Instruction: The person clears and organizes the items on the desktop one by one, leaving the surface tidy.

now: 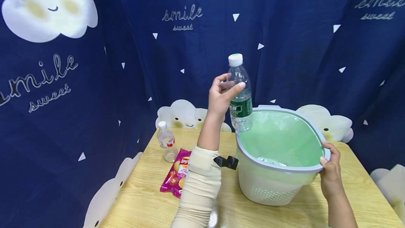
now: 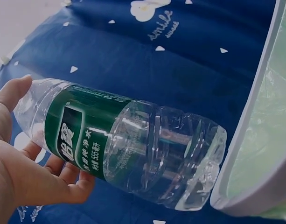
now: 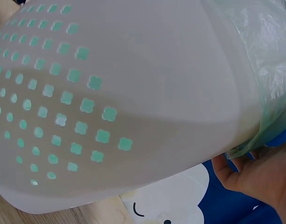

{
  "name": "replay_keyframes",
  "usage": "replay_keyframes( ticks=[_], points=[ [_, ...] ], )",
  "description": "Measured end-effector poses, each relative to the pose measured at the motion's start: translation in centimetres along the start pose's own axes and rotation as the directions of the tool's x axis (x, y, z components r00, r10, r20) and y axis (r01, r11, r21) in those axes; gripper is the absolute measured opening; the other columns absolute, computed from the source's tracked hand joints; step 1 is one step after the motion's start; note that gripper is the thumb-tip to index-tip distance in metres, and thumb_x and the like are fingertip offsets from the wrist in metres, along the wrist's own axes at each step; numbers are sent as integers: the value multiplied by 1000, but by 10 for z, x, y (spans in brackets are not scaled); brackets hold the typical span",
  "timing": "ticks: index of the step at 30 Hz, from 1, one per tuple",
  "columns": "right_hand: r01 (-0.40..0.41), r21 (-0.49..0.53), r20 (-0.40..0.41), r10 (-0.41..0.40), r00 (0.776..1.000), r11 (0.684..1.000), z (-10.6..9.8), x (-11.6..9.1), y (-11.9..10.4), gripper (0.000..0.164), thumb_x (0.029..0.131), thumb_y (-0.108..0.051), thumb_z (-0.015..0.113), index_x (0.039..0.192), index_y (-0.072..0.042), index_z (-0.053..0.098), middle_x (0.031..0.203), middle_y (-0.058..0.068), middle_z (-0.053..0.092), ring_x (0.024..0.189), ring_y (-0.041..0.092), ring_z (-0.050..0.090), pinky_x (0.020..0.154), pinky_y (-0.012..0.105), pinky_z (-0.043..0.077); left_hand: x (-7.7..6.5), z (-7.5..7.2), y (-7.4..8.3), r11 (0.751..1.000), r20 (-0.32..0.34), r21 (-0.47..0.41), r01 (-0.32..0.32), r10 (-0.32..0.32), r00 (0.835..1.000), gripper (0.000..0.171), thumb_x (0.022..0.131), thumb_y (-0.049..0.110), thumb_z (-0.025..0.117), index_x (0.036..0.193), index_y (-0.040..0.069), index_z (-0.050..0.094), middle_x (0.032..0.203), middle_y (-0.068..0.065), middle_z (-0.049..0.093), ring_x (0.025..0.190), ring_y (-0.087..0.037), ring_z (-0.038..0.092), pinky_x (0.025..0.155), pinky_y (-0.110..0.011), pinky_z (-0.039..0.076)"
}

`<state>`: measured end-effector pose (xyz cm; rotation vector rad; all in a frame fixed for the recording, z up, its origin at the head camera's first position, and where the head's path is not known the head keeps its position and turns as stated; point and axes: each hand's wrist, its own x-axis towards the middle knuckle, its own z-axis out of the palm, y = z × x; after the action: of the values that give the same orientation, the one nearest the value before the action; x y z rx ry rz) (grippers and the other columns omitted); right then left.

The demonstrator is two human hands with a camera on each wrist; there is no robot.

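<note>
My left hand (image 1: 221, 96) grips a clear plastic water bottle (image 1: 242, 96) with a white cap and a green label. It stands nearly upright in the air, its base beside the left rim of a trash bin (image 1: 262, 182). In the left wrist view the bottle's label (image 2: 82, 130) faces the camera, with the fingers round its upper part. A light green plastic bag (image 1: 281, 136) lines the bin and folds over its rim. My right hand (image 1: 330, 171) holds the rim at the right, and the bin leans. In the right wrist view the fingers are partly hidden behind the bag's edge.
A smaller clear bottle (image 1: 167, 141) with a white cap stands at the table's left, beside a purple Lay's chip bag (image 1: 177, 175) partly covered by my left sleeve. The wooden table (image 1: 136, 200) meets a dark blue curtain (image 1: 202, 52) behind and at the left.
</note>
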<state>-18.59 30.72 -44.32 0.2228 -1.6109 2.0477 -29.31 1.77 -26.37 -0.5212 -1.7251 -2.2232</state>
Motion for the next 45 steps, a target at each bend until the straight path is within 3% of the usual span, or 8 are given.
replay_keyframes(
  ticks=[11,21,31,38,42,45],
  points=[
    [-1,10,8,1,1000,1000,4,-3,2,44,86,-10,35,129,-16,41,122,9,35,95,16,43,70,20,40,10,12,-10,994,110,68,81,-88,990,48,76,19,77,117,16,53,107,-7,56,95,-16,54,78,-30,47],
    [-6,34,-7,6,1000,999,7,-4,1,43,87,-11,36,129,-17,42,124,9,35,98,18,42,74,21,37,24,27,-18,974,155,160,159,-183,971,49,74,21,78,115,15,52,103,0,55,94,-13,53,77,-29,46],
    [-18,31,-24,19,1000,999,3,-1,0,43,86,-12,39,129,-17,41,126,7,32,97,17,42,74,20,38,34,51,-34,954,121,183,237,-262,958,45,74,21,78,111,17,54,94,3,57,85,-12,56,72,-28,46],
    [-29,31,-21,30,999,999,2,0,-1,43,86,-12,40,129,-18,41,126,7,33,97,17,42,74,21,39,39,54,-49,910,104,214,354,-382,919,44,73,27,80,110,26,55,102,4,55,92,-15,55,77,-46,46],
    [-36,29,-24,36,999,999,1,0,-2,43,86,-12,40,129,-18,41,126,7,33,97,17,43,74,21,39,39,53,-61,887,88,234,398,-427,900,46,71,27,81,109,31,56,108,4,54,97,-17,54,80,-48,45],
    [-41,20,-23,42,999,999,3,0,-3,43,86,-13,39,129,-18,41,127,7,33,99,18,42,75,22,38,38,52,-69,878,111,224,424,-455,884,45,71,27,82,108,32,57,109,3,54,97,-20,55,81,-48,45]
  ],
)
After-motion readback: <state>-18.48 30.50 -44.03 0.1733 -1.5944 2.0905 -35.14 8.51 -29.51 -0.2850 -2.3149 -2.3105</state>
